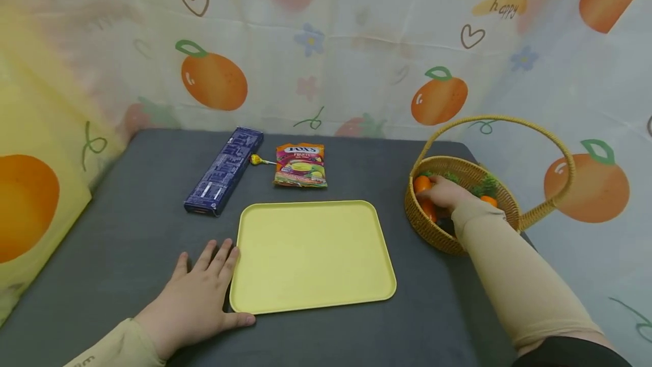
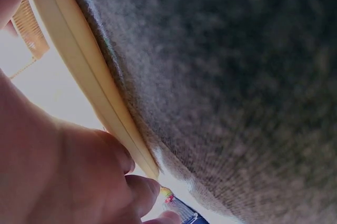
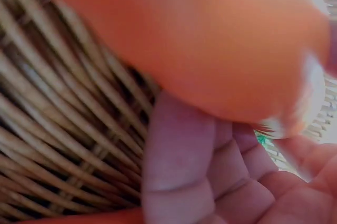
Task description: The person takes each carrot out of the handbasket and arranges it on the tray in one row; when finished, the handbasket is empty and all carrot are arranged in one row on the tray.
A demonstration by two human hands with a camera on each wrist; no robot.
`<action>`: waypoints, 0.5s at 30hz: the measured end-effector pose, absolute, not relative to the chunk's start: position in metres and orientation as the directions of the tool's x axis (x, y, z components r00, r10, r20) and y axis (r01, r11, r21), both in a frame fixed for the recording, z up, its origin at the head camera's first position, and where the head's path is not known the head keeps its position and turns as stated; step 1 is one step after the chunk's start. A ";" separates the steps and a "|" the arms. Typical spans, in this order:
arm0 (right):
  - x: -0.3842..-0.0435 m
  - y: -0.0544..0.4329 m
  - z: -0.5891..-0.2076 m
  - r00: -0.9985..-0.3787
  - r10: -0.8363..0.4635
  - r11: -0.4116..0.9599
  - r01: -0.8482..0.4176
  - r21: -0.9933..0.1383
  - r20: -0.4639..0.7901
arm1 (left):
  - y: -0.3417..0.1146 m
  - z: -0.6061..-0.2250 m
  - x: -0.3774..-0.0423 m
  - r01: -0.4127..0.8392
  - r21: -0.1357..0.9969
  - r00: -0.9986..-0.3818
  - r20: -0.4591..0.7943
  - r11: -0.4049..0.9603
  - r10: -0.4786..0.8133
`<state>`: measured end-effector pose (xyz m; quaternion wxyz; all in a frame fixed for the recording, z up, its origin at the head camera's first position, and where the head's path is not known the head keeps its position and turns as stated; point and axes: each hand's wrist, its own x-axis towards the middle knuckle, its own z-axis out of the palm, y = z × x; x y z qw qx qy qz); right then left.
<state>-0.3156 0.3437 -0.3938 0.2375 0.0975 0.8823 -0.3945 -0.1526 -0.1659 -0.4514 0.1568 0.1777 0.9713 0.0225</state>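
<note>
My left hand (image 1: 196,293) lies with straight, spread fingers along the left edge of a yellow rectangular tray (image 1: 313,254), its thumb at the near corner. The left wrist view shows the fingers against the tray's rim (image 2: 87,66). On the right, my right hand (image 1: 444,192) reaches into a round wicker basket (image 1: 430,235). There its fingers (image 3: 181,145) curl against a smooth, rounded orange piece (image 3: 210,39), carrot-like in colour. The same orange piece (image 1: 421,184) shows beside the hand in the head view. Other orange pieces and green leafy tops (image 1: 486,187) lie in the basket, partly hidden.
Behind the tray lie a long dark-blue box (image 1: 224,171), a yellow-wrapped lollipop (image 1: 256,159) and a bag of Fox's fruit candy (image 1: 300,166). The basket's tall handle (image 1: 509,119) arches over its opening. A fruit-printed curtain (image 1: 356,44) hangs along the back of the dark table (image 1: 127,231).
</note>
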 end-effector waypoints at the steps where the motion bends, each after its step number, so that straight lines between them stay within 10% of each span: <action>1: -0.315 0.345 -0.393 -0.871 -0.013 0.647 0.367 -0.668 -0.491 | -0.165 -0.451 -0.152 0.339 0.099 -0.888 -0.296 0.936 0.353; 15: -0.296 0.353 -0.361 -0.930 -0.007 0.411 0.333 -0.849 -0.368 | -0.163 -0.448 -0.154 0.334 0.078 -0.890 -0.303 0.939 0.342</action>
